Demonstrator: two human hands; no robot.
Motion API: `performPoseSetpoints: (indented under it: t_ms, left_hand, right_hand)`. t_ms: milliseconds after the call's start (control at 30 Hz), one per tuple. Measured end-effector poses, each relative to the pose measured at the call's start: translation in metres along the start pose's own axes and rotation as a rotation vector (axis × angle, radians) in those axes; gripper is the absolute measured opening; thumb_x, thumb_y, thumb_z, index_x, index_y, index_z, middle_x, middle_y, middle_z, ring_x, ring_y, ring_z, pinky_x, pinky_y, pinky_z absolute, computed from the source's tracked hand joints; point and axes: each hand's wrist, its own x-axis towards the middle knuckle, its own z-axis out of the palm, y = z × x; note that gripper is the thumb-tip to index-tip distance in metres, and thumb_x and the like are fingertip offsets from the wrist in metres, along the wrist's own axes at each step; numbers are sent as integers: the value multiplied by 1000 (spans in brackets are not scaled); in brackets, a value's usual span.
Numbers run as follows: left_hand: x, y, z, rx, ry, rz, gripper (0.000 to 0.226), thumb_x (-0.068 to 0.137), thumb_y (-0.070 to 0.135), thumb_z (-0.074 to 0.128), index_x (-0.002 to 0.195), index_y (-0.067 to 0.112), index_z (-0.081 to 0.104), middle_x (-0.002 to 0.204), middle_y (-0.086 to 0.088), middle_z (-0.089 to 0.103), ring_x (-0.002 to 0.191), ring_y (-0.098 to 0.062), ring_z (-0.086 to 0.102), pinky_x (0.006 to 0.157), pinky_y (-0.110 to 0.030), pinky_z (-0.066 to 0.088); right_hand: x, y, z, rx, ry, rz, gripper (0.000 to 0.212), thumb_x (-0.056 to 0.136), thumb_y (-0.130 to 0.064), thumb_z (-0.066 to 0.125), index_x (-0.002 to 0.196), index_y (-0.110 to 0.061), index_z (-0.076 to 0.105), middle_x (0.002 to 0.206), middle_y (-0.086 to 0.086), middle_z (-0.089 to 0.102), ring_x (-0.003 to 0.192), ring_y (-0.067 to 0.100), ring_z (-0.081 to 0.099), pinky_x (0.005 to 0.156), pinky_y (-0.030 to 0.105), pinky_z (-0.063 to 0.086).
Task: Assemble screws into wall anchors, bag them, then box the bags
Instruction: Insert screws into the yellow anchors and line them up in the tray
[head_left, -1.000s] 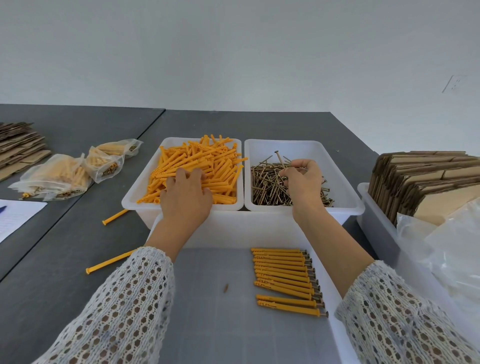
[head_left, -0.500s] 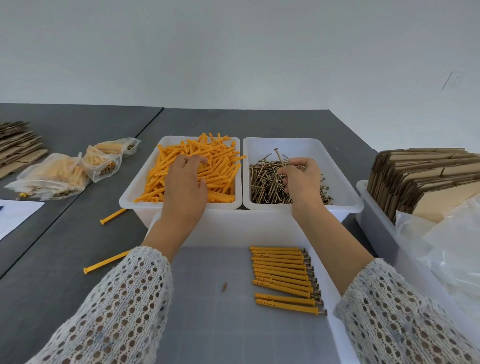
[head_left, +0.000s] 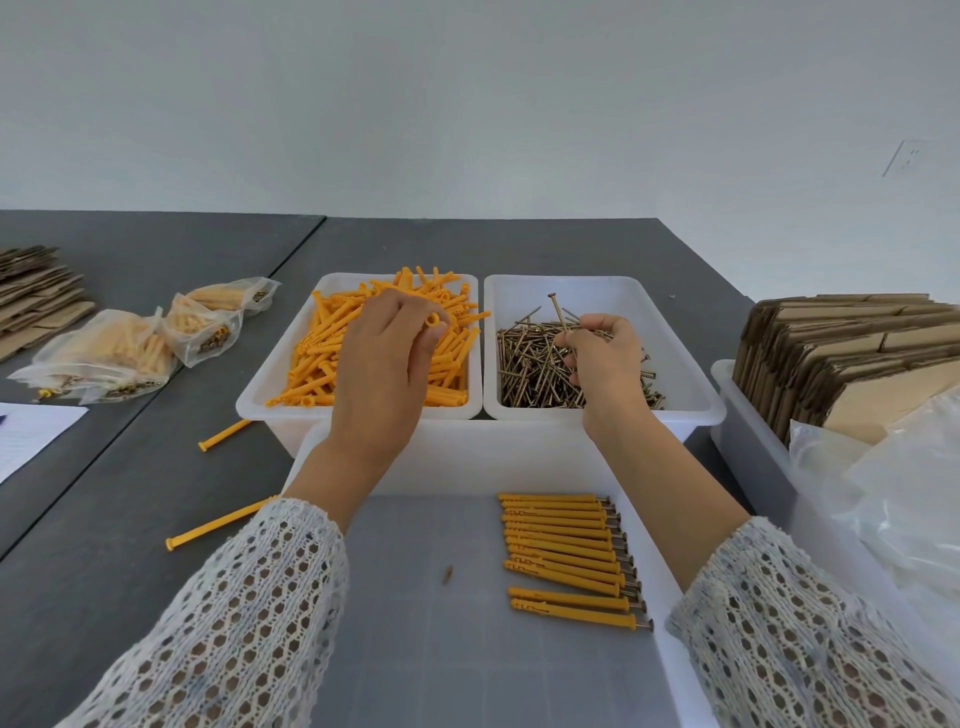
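Anchors (head_left: 332, 358): orange plastic, heaped loose in left white bin (head_left: 260, 400).
Screws (head_left: 524, 374): brassy, tangled pile in right white bin (head_left: 691, 384).
Assembled anchors (head_left: 563, 556): parallel row, screw heads rightward, in near tray (head_left: 467, 457).
Filled bags (head_left: 119, 353): clear, on table (head_left: 130, 493), far left.

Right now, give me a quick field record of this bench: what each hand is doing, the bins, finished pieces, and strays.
left hand: pinches one orange anchor over the anchor bin
right hand: pinches a screw over the screw bin
finished pieces: a row of assembled anchors in the near tray
strays: two loose anchors on the table
bagged: filled bags far left
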Motion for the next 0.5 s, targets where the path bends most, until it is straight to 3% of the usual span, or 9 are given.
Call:
performPoseSetpoints:
  t_ms: [133,200,300,367,500]
  left_hand:
    - [3,9,-1,28,35,67,35,106,28,34,91,8,58,88,-3,55,83,-23,45,77,-32,33]
    - [3,14,-1,-9,16,68,43,107,35,28,85,9,54,83,0,51,78,-21,43,72,-32,34]
    - [0,18,0,3,-78,2,45,105,46,22,78,16,42,66,5,43,59,-17,39,52,-33,32]
    - [-4,17,3,48,-157,-34,43,103,50,20,78,20,39,59,6,44,50,-15,41,44,-35,32]
    - [-7,14,5,87,-300,-141,53,101,51,19,85,12,51,65,-5,57,56,-25,53,51,-48,45]
  right_hand:
    - [3,1,-3,13,7,-10,32,86,1,64,113,-14,55,87,-7,58,75,2,50,67,20,35]
    - [4,1,-4,28,1,10,35,86,2,65,114,-16,52,90,-2,60,72,4,50,65,20,35]
    - [3,0,-3,117,-59,23,36,89,7,59,108,-20,45,92,12,60,59,9,49,55,21,43]
    - [0,1,1,102,-97,-50,37,91,9,55,109,-19,42,86,11,62,55,8,55,55,21,48]
    - [-10,7,13,39,-177,-212,45,91,11,54,120,-16,33,72,7,62,53,12,62,58,29,55]
